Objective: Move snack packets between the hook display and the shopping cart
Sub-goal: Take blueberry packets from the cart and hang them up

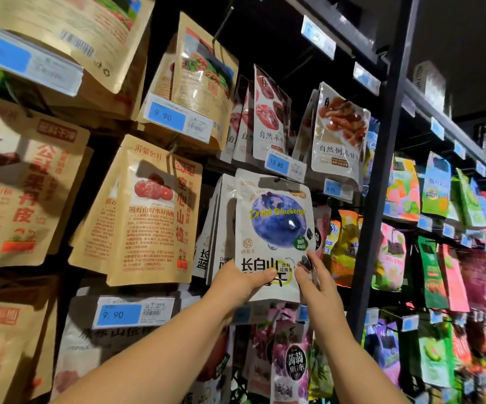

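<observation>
- 2 hands, 1 blueberry packet (273,223), just left of black post (381,170).
- Left hand (241,282) grip: thumb on front, pinching packet's bottom edge.
- Right hand (314,282) grip: fingers curled round bottom right corner.
- At least 2 same packets (217,228) behind it.
- Hook display (160,33), dim shop aisle; kraft pouches (148,214) further left of post.

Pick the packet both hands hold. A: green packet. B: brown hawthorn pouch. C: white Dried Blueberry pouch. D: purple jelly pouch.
C: the left hand and right hand grip the lower corners of the Dried Blueberry pouch, printed with a big blueberry.
</observation>
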The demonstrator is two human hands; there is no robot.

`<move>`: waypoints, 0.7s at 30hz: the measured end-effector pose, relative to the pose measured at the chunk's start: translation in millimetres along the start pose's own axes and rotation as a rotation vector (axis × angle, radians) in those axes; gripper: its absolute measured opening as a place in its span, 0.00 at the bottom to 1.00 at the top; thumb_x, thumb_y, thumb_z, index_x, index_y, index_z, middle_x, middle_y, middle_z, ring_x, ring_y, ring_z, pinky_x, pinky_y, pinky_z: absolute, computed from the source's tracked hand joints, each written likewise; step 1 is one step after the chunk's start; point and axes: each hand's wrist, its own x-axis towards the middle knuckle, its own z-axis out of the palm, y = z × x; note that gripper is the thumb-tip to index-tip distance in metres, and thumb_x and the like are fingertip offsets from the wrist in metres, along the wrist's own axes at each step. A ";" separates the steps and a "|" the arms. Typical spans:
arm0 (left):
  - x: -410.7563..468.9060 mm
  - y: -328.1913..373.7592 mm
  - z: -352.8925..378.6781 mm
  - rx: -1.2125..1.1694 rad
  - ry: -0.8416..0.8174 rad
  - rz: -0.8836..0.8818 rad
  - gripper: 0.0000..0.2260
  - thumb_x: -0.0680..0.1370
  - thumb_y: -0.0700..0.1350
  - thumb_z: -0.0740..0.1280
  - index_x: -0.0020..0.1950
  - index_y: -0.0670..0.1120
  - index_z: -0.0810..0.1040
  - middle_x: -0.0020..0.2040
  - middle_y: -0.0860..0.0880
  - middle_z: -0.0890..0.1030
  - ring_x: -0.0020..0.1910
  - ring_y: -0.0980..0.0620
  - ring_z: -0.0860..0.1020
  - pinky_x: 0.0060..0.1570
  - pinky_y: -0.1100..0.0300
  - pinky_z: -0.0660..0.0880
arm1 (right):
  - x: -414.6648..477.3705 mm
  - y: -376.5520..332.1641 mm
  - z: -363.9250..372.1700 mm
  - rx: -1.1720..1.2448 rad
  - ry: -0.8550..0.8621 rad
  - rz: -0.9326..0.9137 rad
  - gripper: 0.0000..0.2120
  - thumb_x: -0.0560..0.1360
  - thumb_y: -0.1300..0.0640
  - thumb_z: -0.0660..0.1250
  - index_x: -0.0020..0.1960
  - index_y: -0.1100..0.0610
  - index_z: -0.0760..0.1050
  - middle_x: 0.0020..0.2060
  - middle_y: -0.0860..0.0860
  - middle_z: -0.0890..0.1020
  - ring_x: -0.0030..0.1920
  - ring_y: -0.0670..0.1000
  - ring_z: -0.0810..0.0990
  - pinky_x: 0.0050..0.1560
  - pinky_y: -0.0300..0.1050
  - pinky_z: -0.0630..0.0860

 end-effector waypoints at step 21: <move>14.7 -6.5 -26.5 0.561 0.399 0.035 0.36 0.67 0.51 0.78 0.69 0.46 0.63 0.61 0.47 0.77 0.57 0.46 0.77 0.57 0.51 0.75 | 21.3 7.9 34.2 -0.212 -0.157 0.141 0.31 0.78 0.43 0.65 0.78 0.42 0.57 0.75 0.51 0.65 0.73 0.52 0.66 0.61 0.45 0.67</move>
